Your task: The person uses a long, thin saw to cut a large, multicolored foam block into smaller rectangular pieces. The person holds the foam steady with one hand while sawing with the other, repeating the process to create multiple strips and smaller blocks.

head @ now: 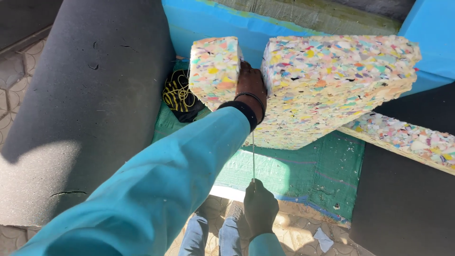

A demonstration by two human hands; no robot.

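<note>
The left hand is wedged in the slit of the speckled foam block, grip hidden there; straight below the block, a taut thread is pinched by the right hand, running upright between both

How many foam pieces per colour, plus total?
Multicoloured speckled foam pieces: 3, namely the small block touched by the left hand, the large slab, and the strip at right.
Dark grey foam pieces: 2, the sheet at left and the piece at lower right.
Blue foam panels: 2, the back panel and the right corner panel.
Total: 7.
</note>
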